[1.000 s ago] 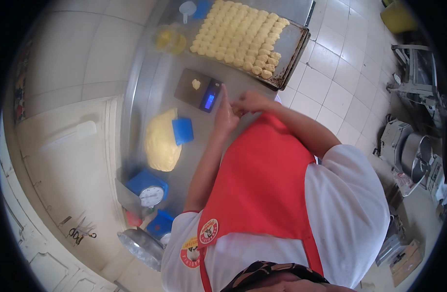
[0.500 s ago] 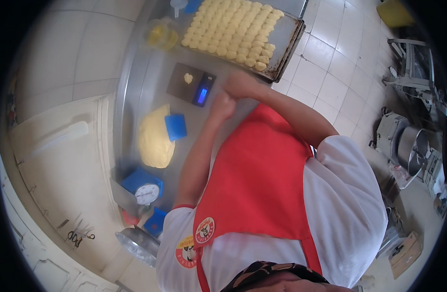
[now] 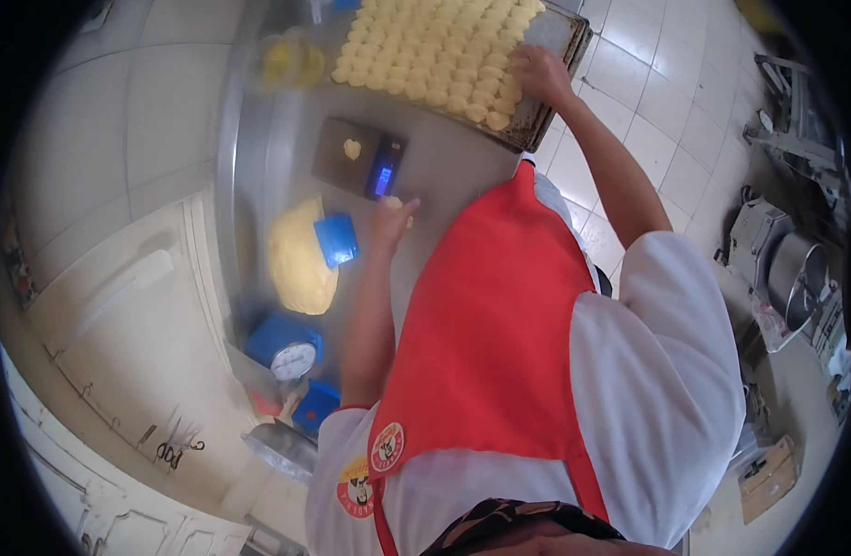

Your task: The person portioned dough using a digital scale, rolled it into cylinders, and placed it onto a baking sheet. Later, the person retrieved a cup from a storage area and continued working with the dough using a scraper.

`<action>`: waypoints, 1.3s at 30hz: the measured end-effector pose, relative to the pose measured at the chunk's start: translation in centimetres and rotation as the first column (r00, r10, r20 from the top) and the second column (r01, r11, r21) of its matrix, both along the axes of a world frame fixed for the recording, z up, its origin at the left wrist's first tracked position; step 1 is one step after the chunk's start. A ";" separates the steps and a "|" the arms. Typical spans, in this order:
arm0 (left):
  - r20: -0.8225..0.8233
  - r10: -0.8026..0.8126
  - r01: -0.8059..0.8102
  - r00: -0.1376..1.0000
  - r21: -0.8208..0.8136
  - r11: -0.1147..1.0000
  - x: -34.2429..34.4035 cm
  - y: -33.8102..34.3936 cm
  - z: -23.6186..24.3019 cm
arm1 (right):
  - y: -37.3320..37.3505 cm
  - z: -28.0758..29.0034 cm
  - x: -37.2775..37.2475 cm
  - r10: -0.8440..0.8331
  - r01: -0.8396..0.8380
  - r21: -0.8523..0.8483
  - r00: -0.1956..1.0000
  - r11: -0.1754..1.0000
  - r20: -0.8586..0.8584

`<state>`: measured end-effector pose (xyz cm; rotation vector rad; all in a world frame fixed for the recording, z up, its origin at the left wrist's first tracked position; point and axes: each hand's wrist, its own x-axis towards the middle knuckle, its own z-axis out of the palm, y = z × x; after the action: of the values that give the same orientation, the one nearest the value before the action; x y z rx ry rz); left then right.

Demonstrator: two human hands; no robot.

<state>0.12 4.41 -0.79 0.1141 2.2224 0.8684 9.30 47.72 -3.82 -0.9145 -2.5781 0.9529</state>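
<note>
My right hand (image 3: 540,74) reaches over the baking tray (image 3: 562,56), fingers drawn together at the right end of the rows of yellow dough balls (image 3: 430,56). It pinches a dough ball there, mostly hidden by the fingers. My left hand (image 3: 394,222) is just below the digital scale (image 3: 346,157), fingers curled around a piece of dough that shows only in part, thumb sticking out. A small dough piece (image 3: 352,149) rests on the scale's plate. Left of my left hand lies a big lump of dough (image 3: 298,264), with a blue dough scraper (image 3: 337,239) on its right side.
Yellow round things (image 3: 291,63), blurred, stand left of the tray. A blue dial scale (image 3: 286,347) and a metal bowl (image 3: 282,451) are at the lower left. Scissors (image 3: 170,452) hang on the wall. A large metal mixing bowl (image 3: 796,273) stands far right beyond the tiled floor.
My hands were together near the digital scale; the right has since moved up and right to the tray. My left hand has dropped slightly and moved left, apart from it.
</note>
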 end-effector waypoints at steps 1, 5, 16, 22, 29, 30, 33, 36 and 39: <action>-0.076 -0.025 0.024 0.997 -0.010 1.000 0.5 -0.3 -0.3 | -0.3 0.1 -0.5 -0.058 0.052 -0.111 0.997 0.992 -0.051; -0.611 -0.244 0.238 0.753 -0.093 0.967 1.4 -1.5 -1.4 | -0.8 -0.2 -0.9 -0.069 0.069 0.020 0.998 0.997 0.006; -0.591 -0.292 0.478 0.752 0.183 0.859 1.7 6.0 5.4 | -22.2 7.5 -1.9 0.490 -0.443 -0.496 0.871 0.747 -0.041; -0.521 -0.435 0.471 0.734 -0.070 0.879 2.1 8.8 7.6 | -21.9 11.5 -3.1 0.268 -0.269 -0.400 0.962 0.876 -0.059; -0.289 -0.331 0.349 0.898 0.012 0.937 1.8 8.2 4.4 | -19.9 8.8 -2.5 0.524 -0.411 -0.446 0.836 0.795 0.164; 0.008 -0.177 0.177 0.984 -0.042 0.983 1.0 8.4 4.0 | -19.6 8.5 -1.7 0.596 -0.476 -0.513 0.798 0.714 0.089; 0.389 0.242 -0.254 0.889 -0.019 0.967 -2.9 1.8 1.5 | -17.0 10.8 1.1 0.457 -0.430 -0.772 0.865 0.468 -0.204; 0.263 0.249 -0.261 0.932 0.010 0.965 -2.7 0.3 2.6 | -3.6 4.4 1.6 -0.051 -0.198 -0.780 0.958 0.593 -0.281; 0.120 0.151 -0.153 0.981 0.009 0.988 -2.6 0.7 2.8 | 5.0 1.3 1.2 -0.133 0.094 -0.508 0.990 0.856 -0.041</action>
<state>-2.43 5.10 2.03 -0.0983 2.1329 0.9533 10.45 52.68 -2.55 -1.1123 -2.2086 1.6374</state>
